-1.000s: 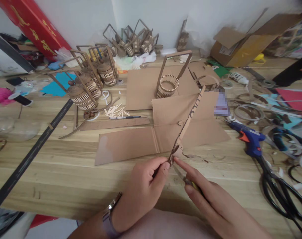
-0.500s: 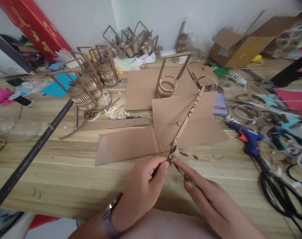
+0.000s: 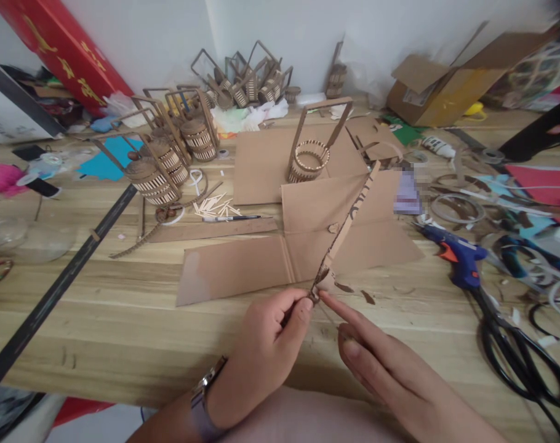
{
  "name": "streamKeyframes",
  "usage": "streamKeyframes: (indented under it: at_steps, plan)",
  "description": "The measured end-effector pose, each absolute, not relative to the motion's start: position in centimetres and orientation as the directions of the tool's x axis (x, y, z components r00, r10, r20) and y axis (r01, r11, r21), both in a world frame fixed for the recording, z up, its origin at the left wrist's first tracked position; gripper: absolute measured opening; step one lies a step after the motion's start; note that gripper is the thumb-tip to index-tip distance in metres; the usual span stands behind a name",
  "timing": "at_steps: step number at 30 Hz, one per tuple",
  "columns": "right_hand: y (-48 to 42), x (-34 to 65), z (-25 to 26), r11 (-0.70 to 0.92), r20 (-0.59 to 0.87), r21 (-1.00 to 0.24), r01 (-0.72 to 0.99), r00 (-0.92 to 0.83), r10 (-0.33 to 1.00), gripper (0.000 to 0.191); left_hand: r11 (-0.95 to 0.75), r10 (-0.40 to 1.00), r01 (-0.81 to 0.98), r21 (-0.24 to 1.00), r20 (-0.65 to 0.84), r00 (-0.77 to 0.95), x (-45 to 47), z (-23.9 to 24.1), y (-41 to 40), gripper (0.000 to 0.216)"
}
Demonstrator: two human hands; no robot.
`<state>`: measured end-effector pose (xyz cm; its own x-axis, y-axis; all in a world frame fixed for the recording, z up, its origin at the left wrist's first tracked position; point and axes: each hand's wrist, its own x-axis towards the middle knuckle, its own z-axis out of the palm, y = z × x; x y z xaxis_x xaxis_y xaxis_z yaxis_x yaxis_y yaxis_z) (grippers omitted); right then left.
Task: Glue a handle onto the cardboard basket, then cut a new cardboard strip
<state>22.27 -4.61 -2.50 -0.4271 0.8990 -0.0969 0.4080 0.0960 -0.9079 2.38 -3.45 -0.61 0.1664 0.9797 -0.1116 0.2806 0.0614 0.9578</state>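
My left hand [image 3: 266, 351], a watch on its wrist, pinches the lower end of a long narrow cardboard strip [image 3: 349, 215] that slants up and away over the table. My right hand [image 3: 381, 369] meets it at the same end. Its forefinger is stretched to the strip's tip and the other fingers are curled round a thin blade-like tool that is mostly hidden. Small brown scraps [image 3: 367, 297] lie on the wood just right of the strip's end. A flat folded cardboard sheet [image 3: 243, 264] lies behind my hands.
An unfinished cardboard basket [image 3: 310, 160] stands on another sheet, with finished baskets [image 3: 155, 175] at left and rear. A blue glue gun [image 3: 455, 255] and black scissors [image 3: 515, 351] lie at right. A pen [image 3: 229, 218], a long black strip [image 3: 58, 289] and an open box [image 3: 441, 86] are also here.
My right hand has drawn its tool slightly back and closed round it, hiding the yellow handle. More small cardboard scraps now lie beside the strip's end. The left hand holds still.
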Motion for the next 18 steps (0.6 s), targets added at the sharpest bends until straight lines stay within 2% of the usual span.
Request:
streamKeyframes:
  at_steps: [5,18]
  plan:
    - [-4.51,22.49,-2.84,0.138,-0.098,-0.892,0.430,-0.482,0.871,0.051,0.077,0.977,0.253,0.964,-0.123,0.174,2.32,-0.79,-3.43,0.032]
    - [-4.43,22.61,-2.99,0.150,-0.094,-0.885,0.442,-0.483,0.871,0.051,0.108,0.969,0.241,0.964,-0.156,0.191,2.20,-1.02,-3.15,0.034]
